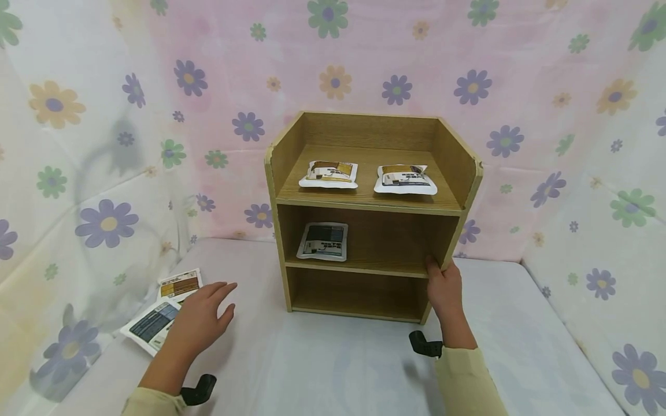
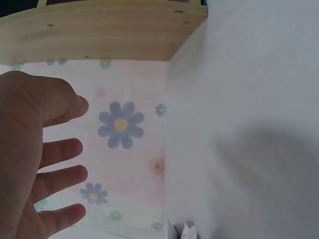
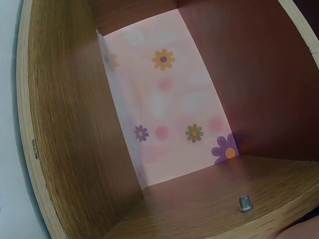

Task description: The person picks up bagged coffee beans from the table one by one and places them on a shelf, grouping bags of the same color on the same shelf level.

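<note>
A small wooden shelf unit [image 1: 364,205] stands upright on the white-covered table. My right hand [image 1: 447,292] grips the front edge of its right side panel, beside the middle shelf board; in the right wrist view only a sliver of that hand [image 3: 301,230] shows. My left hand [image 1: 200,320] is off to the left of the unit, fingers spread and holding nothing, as the left wrist view of the hand [image 2: 55,159] confirms. Close to it lie two white packets, one with a brown label [image 1: 179,284] and one with a dark blue label [image 1: 153,325], the latter partly behind the hand.
Two white packets, one on the left [image 1: 329,174] and one on the right [image 1: 406,180], lie on the top shelf. A dark-labelled packet [image 1: 324,241] lies on the middle shelf. Flowered cloth [image 1: 359,63] hangs behind and at both sides. A metal shelf pin [image 3: 244,203] protrudes inside the unit.
</note>
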Demonstrator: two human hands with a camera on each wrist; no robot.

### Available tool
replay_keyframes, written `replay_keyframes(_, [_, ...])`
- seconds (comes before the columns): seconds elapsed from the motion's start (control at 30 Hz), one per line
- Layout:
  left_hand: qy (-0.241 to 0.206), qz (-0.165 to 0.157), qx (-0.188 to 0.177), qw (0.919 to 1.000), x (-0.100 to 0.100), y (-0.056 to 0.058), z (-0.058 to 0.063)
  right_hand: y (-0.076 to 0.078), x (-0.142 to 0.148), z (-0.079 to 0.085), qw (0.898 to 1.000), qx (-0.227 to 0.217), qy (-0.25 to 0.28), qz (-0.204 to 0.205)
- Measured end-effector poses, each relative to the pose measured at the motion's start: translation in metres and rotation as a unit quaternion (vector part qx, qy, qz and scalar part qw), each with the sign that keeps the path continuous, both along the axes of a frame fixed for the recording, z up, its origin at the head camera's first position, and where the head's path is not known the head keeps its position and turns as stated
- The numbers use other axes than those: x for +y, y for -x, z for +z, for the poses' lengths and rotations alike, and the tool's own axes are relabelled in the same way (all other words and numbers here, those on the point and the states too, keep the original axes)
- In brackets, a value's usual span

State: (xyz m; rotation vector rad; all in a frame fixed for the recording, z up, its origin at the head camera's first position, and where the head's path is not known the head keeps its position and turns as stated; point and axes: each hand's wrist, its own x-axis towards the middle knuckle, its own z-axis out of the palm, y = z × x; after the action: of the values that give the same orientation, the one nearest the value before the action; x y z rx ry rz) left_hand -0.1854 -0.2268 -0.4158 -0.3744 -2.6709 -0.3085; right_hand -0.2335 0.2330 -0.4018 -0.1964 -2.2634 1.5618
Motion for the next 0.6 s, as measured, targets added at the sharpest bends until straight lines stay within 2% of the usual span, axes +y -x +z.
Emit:
replay_keyframes(0.27, [0.012,0.037,-0.056,0.9977,-0.016,-0.005,-0.004,0.000,0.000,0.000,1.000,-0.003,0.001,0.007])
replay_keyframes(0.6, [0.020,0.081,-0.117,0.9896,-0.035,-0.007,-0.011,0.000,0.000,0.000,1.000,0.003,-0.001,0.008])
